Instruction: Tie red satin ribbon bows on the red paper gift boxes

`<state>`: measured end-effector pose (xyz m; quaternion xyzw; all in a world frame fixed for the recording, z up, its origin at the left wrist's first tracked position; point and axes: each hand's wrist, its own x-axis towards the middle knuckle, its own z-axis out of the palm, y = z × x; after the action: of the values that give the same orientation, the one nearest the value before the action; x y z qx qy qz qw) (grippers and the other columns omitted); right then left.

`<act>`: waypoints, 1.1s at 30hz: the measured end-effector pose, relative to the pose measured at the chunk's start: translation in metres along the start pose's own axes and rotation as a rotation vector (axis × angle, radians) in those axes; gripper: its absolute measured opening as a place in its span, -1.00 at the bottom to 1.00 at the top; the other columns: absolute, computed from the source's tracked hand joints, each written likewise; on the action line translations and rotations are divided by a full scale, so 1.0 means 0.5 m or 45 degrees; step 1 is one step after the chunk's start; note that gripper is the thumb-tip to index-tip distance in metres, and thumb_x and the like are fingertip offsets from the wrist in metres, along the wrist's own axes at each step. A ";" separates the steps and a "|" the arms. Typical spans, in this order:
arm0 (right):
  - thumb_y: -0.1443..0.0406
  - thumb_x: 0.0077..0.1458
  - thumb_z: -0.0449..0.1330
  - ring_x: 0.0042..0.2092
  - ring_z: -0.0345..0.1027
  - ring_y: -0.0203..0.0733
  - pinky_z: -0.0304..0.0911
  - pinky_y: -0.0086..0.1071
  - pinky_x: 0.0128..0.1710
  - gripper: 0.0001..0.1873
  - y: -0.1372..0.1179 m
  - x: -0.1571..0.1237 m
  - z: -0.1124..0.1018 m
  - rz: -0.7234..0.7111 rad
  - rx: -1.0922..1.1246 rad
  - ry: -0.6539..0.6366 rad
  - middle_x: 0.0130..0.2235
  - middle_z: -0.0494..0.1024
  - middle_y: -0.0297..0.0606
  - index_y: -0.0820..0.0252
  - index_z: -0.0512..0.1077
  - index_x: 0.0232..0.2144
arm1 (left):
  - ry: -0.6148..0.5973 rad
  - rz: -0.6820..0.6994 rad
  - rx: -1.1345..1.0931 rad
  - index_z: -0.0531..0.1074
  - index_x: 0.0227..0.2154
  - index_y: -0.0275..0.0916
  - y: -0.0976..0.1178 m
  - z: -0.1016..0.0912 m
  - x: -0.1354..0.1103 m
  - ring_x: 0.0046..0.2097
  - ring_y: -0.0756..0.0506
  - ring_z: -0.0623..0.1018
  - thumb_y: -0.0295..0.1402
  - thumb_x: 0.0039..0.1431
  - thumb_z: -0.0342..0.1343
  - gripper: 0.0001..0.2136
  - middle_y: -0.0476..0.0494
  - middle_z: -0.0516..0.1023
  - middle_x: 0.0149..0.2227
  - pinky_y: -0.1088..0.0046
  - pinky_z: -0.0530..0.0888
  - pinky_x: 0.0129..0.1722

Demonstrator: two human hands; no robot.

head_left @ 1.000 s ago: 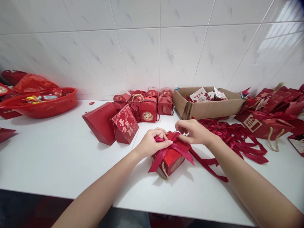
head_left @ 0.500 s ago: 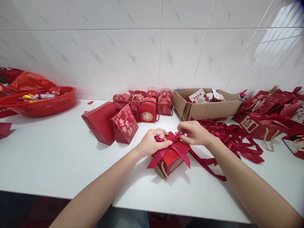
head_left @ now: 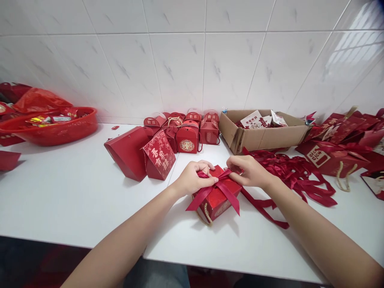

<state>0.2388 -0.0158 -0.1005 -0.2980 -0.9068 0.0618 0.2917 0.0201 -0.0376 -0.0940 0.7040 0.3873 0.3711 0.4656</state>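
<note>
Carefully, two bare hands are pinching a crimson satin ribbon bow on a red gift box.

Right at the table's near side, the red gift box is sitting on the white tabletop, its twisted rope handle hanging at one side. The left hand is clamping the bow, thumb pressing near the knot and fingers curling at a loop; the right hand is closing thumb and fingertips together on the other loop. Beyond, loose satin ribbons are lying tangled to the right, while two slant-topped boxes are standing leftward. Farther back, small handled boxes are clustering beside an open cardboard carton holding printed cards, near the tiled wall.
</note>
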 end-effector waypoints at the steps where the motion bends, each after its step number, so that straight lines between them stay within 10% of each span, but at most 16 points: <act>1: 0.41 -0.04 0.06 -0.51 0.10 -0.36 0.03 -0.48 -0.50 -0.91 -0.003 -0.001 0.003 0.037 0.011 0.002 -0.51 0.31 -0.39 0.16 0.20 -0.44 | -0.008 0.006 -0.003 0.07 -0.72 -0.22 0.000 -0.002 0.000 -0.10 -0.15 0.44 -0.42 -0.15 0.22 -0.64 -0.06 0.32 -0.47 0.36 0.32 -0.13; 16: 0.27 0.10 0.10 -0.40 0.17 -0.34 0.13 -0.46 -0.41 -0.89 -0.056 -0.014 0.047 0.640 0.921 0.289 -0.42 0.29 -0.37 0.19 0.25 -0.38 | -0.044 -0.131 -0.549 0.49 -0.43 -0.32 -0.016 -0.016 -0.002 -0.34 -0.03 0.47 -0.18 0.07 0.12 -0.74 -0.13 0.51 -0.35 0.49 0.36 -0.32; 21: 0.18 0.09 0.17 -0.36 0.21 -0.35 0.17 -0.46 -0.37 -0.79 -0.059 -0.035 0.042 0.807 1.301 0.156 -0.33 0.31 -0.36 0.15 0.27 -0.28 | -0.061 -0.035 -0.628 0.50 -0.48 -0.31 -0.024 -0.018 0.001 -0.27 -0.06 0.49 -0.23 0.16 0.02 -0.72 -0.16 0.55 -0.30 0.46 0.36 -0.18; 25: 0.18 0.09 0.19 -0.21 0.30 -0.25 0.26 -0.35 -0.20 -0.74 -0.039 -0.066 0.026 0.774 1.477 -0.029 -0.15 0.35 -0.26 0.10 0.29 -0.18 | 0.021 0.043 -0.651 0.47 -0.56 -0.31 -0.029 -0.016 0.003 -0.29 -0.06 0.49 -0.22 0.19 -0.01 -0.67 -0.15 0.55 -0.35 0.45 0.36 -0.16; 33: 0.17 -0.03 0.29 0.18 0.14 -0.03 0.14 -0.13 0.13 -0.37 -0.024 -0.106 0.005 0.559 1.292 -0.173 0.16 0.23 -0.19 -0.04 0.21 0.10 | 0.223 -0.054 -0.842 0.39 -0.11 -0.26 -0.036 0.002 0.000 -0.35 -0.06 0.51 -0.04 0.23 -0.19 -0.56 -0.15 0.53 -0.36 0.48 0.40 -0.35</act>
<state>0.2659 -0.0561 -0.1253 -0.2974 -0.6968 0.5691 0.3196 0.0172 -0.0331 -0.1113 0.4721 0.2991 0.5258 0.6412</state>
